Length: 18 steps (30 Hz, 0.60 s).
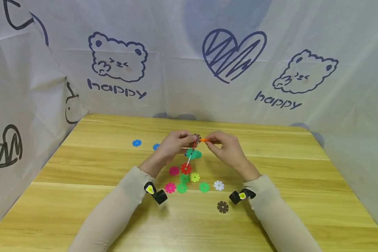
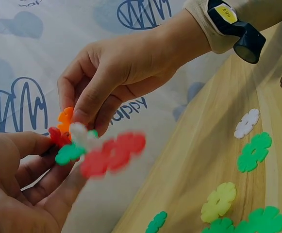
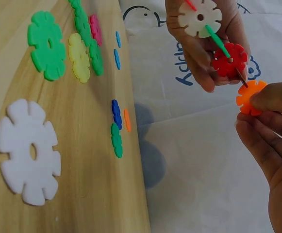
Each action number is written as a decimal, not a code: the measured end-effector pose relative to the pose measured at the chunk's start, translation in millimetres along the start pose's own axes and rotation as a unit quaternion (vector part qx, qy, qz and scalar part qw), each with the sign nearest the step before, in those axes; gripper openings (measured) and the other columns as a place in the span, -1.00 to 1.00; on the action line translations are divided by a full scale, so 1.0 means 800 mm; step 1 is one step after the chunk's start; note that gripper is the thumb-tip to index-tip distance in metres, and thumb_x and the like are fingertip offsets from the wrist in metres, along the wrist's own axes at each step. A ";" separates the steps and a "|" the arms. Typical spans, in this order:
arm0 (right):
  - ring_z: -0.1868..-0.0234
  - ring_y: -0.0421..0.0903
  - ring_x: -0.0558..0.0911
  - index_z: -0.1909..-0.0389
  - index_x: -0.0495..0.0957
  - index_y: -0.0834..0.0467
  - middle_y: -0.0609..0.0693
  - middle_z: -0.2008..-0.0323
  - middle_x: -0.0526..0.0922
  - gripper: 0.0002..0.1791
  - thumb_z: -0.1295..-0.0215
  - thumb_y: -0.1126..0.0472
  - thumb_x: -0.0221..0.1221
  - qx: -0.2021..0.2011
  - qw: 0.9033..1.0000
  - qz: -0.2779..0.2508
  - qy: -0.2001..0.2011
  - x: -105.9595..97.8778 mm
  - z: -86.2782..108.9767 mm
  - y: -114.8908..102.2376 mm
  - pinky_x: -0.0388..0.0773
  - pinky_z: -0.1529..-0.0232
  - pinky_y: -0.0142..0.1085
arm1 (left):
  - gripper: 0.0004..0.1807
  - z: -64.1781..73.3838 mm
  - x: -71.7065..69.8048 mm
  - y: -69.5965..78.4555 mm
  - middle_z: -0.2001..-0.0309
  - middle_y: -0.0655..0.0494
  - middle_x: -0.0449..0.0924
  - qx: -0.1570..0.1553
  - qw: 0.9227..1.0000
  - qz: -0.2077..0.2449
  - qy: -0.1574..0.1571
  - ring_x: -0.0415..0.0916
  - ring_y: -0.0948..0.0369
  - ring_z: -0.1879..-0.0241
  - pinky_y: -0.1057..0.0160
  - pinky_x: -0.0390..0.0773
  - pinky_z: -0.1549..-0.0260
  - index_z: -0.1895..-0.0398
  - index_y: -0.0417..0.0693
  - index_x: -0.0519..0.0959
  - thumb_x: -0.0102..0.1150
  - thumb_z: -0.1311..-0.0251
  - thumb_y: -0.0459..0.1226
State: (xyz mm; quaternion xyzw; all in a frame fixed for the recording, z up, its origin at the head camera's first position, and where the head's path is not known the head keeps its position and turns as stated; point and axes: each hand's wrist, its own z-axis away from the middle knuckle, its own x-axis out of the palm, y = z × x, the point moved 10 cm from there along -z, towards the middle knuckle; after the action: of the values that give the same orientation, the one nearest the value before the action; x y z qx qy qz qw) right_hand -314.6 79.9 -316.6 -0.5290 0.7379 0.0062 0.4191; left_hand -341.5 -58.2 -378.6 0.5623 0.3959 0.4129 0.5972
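My left hand (image 1: 173, 145) holds a chain of slotted plastic snowflake discs joined edge to edge at angles. Toward the camera the chain ends in a red disc (image 2: 114, 158); a white disc (image 3: 189, 23), a green disc (image 1: 189, 154) and another red disc (image 3: 223, 64) follow. At the far end is a brown disc (image 1: 198, 137) beside my left thumb. Between thumb and fingertips, my right hand (image 1: 226, 147) pinches an orange disc (image 3: 242, 101), its edge right at the brown disc.
Loose snowflake discs lie on the wooden table (image 1: 82, 196): several green (image 1: 204, 187), pink (image 1: 170, 188), a yellow (image 1: 195, 177), a white (image 1: 218, 185), a brown (image 1: 222, 207) and light blue (image 1: 137, 142). Behind the table hangs a printed cloth (image 1: 182, 94).
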 end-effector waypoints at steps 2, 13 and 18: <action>0.26 -0.07 0.70 0.29 0.67 0.22 0.02 0.31 0.70 -0.92 -0.21 0.40 0.32 -0.002 1.000 0.002 0.001 0.000 0.000 -0.002 0.64 0.20 -0.31 | -0.73 0.000 -0.001 0.000 0.08 -0.15 0.62 0.000 1.000 -0.007 0.000 0.56 -0.06 -0.02 0.06 0.56 0.05 0.19 -0.22 0.62 0.13 -0.40 -0.15; 0.24 -0.09 0.70 0.26 0.69 0.20 0.00 0.29 0.71 -0.92 -0.23 0.37 0.31 0.001 1.000 0.009 -0.001 -0.005 -0.001 -0.005 0.64 0.18 -0.30 | -0.67 0.000 -0.001 -0.001 0.09 -0.07 0.64 -0.014 1.000 -0.027 0.001 0.60 0.10 0.09 0.11 0.57 0.06 0.13 -0.23 0.64 0.12 -0.40 -0.11; 0.24 -0.07 0.70 0.25 0.68 0.22 0.03 0.28 0.71 -0.91 -0.23 0.38 0.31 0.002 1.000 0.018 0.011 -0.011 -0.002 -0.004 0.64 0.18 -0.27 | -0.71 0.001 -0.001 0.001 0.02 -0.19 0.60 -0.009 1.000 -0.014 0.001 0.60 0.08 0.09 0.13 0.58 0.10 0.17 -0.23 0.62 0.11 -0.41 -0.15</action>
State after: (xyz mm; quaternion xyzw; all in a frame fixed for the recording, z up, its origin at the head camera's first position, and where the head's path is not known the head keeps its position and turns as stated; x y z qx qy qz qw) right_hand -312.4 84.7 -308.8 -0.5148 0.7520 0.0062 0.4116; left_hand -341.2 -59.1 -378.1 0.5506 0.4005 0.4085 0.6080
